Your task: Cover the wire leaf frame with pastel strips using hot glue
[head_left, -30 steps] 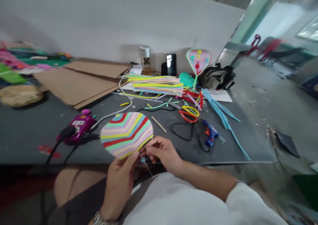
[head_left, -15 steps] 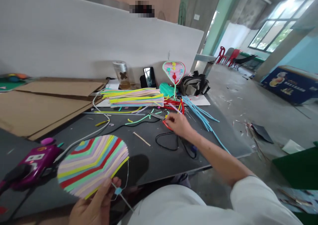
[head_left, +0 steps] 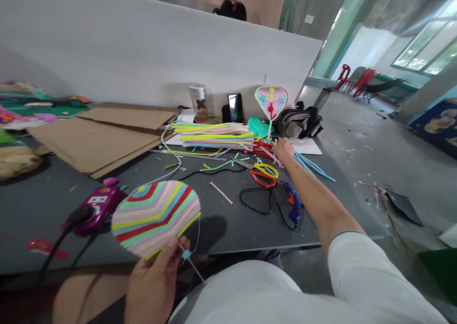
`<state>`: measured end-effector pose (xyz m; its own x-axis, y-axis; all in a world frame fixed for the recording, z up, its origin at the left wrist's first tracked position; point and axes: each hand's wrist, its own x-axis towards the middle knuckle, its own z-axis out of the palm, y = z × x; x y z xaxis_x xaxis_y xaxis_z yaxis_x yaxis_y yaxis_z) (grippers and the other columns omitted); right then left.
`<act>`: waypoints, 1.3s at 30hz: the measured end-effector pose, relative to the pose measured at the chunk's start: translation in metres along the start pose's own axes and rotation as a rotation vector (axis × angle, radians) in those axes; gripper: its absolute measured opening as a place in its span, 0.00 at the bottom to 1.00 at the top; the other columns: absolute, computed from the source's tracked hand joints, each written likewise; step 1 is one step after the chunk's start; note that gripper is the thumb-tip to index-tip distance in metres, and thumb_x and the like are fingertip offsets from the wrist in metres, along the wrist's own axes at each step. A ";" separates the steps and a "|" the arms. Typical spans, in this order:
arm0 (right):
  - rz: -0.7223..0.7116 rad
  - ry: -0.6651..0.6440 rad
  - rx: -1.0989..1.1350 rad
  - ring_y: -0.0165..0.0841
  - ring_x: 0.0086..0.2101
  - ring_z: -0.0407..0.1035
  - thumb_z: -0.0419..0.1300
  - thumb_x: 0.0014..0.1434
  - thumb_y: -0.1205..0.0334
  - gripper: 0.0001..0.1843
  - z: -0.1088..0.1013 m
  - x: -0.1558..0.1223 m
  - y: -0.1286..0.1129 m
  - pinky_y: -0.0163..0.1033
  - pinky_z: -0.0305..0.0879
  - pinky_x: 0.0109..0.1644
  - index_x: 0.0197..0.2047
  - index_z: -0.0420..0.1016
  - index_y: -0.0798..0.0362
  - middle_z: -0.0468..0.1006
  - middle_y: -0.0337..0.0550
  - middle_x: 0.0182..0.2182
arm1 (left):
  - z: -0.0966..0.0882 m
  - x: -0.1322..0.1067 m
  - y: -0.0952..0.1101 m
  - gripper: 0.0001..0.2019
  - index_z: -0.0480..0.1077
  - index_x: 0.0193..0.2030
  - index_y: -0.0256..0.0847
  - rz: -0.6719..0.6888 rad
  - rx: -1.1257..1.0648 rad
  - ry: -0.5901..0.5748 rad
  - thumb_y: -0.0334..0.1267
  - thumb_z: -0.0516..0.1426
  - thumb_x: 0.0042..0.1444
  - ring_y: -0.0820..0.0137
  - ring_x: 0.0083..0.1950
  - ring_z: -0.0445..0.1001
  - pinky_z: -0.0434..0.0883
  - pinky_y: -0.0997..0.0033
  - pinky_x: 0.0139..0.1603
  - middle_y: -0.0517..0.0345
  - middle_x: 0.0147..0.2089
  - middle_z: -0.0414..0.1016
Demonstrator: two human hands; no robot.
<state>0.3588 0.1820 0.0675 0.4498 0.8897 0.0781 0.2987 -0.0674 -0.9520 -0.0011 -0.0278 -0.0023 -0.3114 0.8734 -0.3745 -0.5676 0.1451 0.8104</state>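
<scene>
My left hand point(head_left: 159, 271) grips a round fan point(head_left: 157, 217) by its lower edge, near a thin wire stem with a small blue piece on it. Rows of coloured pipe cleaners in red, yellow, lilac, green and blue cover its face. At the back right, my right hand point(head_left: 284, 150) reaches among red pipe cleaners point(head_left: 262, 148) and blue pipe cleaners point(head_left: 314, 166); its fingers are mostly hidden. Scissors point(head_left: 264, 171) with yellow and red handles lie in front of it, apart from the hand. A blue glue gun point(head_left: 293, 202) rests nearer me.
A pipe cleaner bundle point(head_left: 216, 136), a heart-shaped fan point(head_left: 271, 102), a phone point(head_left: 234, 107), a jar point(head_left: 199, 104) and a bag point(head_left: 300, 120) line the back. Cardboard point(head_left: 107, 143) and a purple power strip point(head_left: 100, 205) with cables are on the left.
My right hand has moved back and right, from over the scissors handles to the pipe cleaners, uncovering the scissors and glue gun. The view has turned left. My left hand still holds the fan.
</scene>
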 end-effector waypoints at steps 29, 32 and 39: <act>0.477 -0.578 0.643 0.23 0.18 0.60 0.74 0.42 0.56 0.18 0.116 -0.260 -0.014 0.30 0.53 0.20 0.28 0.69 0.51 0.73 0.31 0.20 | 0.008 -0.017 -0.007 0.13 0.78 0.36 0.40 0.050 -0.007 -0.115 0.43 0.73 0.48 0.75 0.31 0.75 0.74 0.77 0.34 0.63 0.31 0.78; 0.425 -0.557 0.598 0.22 0.17 0.58 0.74 0.41 0.56 0.16 0.113 -0.251 -0.013 0.30 0.51 0.19 0.28 0.71 0.52 0.73 0.31 0.19 | -0.002 -0.022 0.001 0.15 0.81 0.41 0.42 -0.006 0.059 -0.186 0.45 0.72 0.49 0.67 0.40 0.81 0.79 0.69 0.43 0.55 0.40 0.84; 0.130 -0.694 0.312 0.24 0.21 0.58 0.71 0.46 0.61 0.08 0.086 -0.207 -0.018 0.31 0.51 0.23 0.27 0.77 0.53 0.74 0.33 0.20 | -0.045 -0.033 0.067 0.16 0.85 0.40 0.41 -0.150 0.793 -0.422 0.48 0.71 0.48 0.57 0.38 0.82 0.77 0.68 0.33 0.45 0.37 0.85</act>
<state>0.1879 0.0378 0.0430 -0.1967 0.9696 -0.1454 -0.0178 -0.1518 -0.9882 -0.0628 -0.0676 0.0443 0.1167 0.8947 -0.4312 0.1595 0.4116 0.8973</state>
